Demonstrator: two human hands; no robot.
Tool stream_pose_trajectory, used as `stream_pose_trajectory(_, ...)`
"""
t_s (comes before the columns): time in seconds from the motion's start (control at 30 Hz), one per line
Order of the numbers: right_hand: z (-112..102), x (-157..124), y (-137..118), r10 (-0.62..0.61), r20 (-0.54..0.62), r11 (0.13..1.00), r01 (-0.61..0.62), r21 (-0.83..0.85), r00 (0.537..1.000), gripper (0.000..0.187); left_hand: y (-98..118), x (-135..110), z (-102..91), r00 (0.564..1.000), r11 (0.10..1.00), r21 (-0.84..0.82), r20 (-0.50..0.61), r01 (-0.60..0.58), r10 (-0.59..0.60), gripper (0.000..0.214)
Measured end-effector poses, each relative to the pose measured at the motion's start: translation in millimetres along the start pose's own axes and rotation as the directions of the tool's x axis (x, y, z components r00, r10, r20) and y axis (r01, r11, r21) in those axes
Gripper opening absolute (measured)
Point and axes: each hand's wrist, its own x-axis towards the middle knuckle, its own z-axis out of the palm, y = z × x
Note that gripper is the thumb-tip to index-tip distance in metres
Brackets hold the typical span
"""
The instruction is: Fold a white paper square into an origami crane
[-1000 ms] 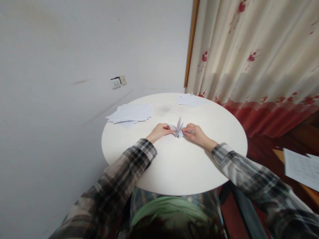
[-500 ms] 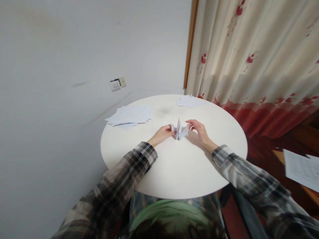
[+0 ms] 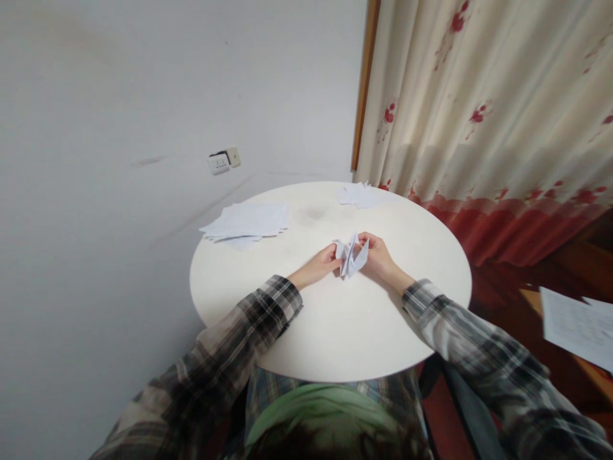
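Observation:
A small folded white paper figure (image 3: 351, 254) is held just above the middle of a round white table (image 3: 330, 319). My left hand (image 3: 322, 262) pinches its left side with closed fingertips. My right hand (image 3: 378, 254) grips its right side, fingers curled round the paper. Both hands meet at the figure, and both forearms in plaid sleeves rest over the table.
A loose stack of white sheets (image 3: 246, 222) lies at the table's far left. A smaller heap of white paper (image 3: 359, 195) sits at the far edge by the curtain (image 3: 479, 115). More printed sheets (image 3: 577, 326) lie on a wooden surface at right. A wall socket (image 3: 220, 161) is behind.
My right hand lifted off the table, opened briefly, then closed on the figure's right side. The paper figure has risen and tilted between both hands.

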Motion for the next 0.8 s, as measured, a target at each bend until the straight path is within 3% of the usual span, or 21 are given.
stream_pose_trajectory(0.17,-2.4,0.1,-5.8,-0.051,-0.019,0.995,0.049,-0.084,0.999,0.038,0.1,1.6,1.5,0.999,0.998,-0.058,-0.031,0.006,-0.008,0.020)
stream_pose_trajectory(0.33,-8.9,1.5,-5.6,-0.063,0.067,0.989,0.071,-0.129,0.996,0.021,0.3,1.0,-5.0,0.998,0.996,-0.072,-0.041,0.049,-0.052,0.018)
stream_pose_trajectory(0.43,-12.0,-0.8,-7.2,-0.095,0.107,0.983,0.110,-0.145,0.990,0.023,4.2,-2.0,-8.3,0.995,0.990,-0.108,-0.044,0.090,-0.095,0.017)
stream_pose_trajectory(0.53,-12.8,-5.8,-10.6,-0.137,0.149,0.948,0.173,-0.266,0.979,0.025,6.2,-4.4,-10.2,0.992,0.988,-0.121,-0.064,0.100,-0.108,0.018)
stream_pose_trajectory(0.63,-13.4,-8.2,-11.0,-0.183,0.142,0.885,0.226,-0.407,0.973,0.021,4.1,-4.1,-11.4,0.995,0.992,-0.101,-0.054,0.080,-0.086,0.021)
stream_pose_trajectory(0.8,-14.0,-4.6,-7.8,-0.264,0.118,0.843,0.288,-0.454,0.957,0.018,-4.1,1.0,-14.7,0.993,1.000,-0.003,-0.112,-0.031,0.030,0.020)
